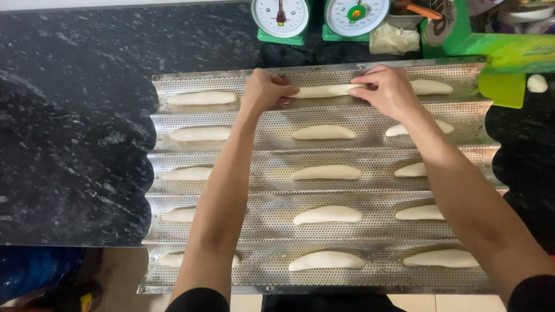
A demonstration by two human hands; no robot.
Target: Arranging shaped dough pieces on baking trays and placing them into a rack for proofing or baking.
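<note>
Both hands on one pale, elongated raw dough piece (324,91), lying in the far channel of the perforated, corrugated metal baking tray (272,199), middle column. Left hand (265,89) pinches the dough's left end, fingers closed on it. Right hand (388,89) pinches the right end, same grip. Hands apart, one at each tip; dough rests in the channel. Other dough pieces fill the tray in three columns, one per channel; some are partly hidden by the forearms. Tray sits on a black speckled stone surface (75,127). Beyond the tray's far edge: two green dial scales (281,20). At the tray's far right corner: green plastic scraper (503,86).
</note>
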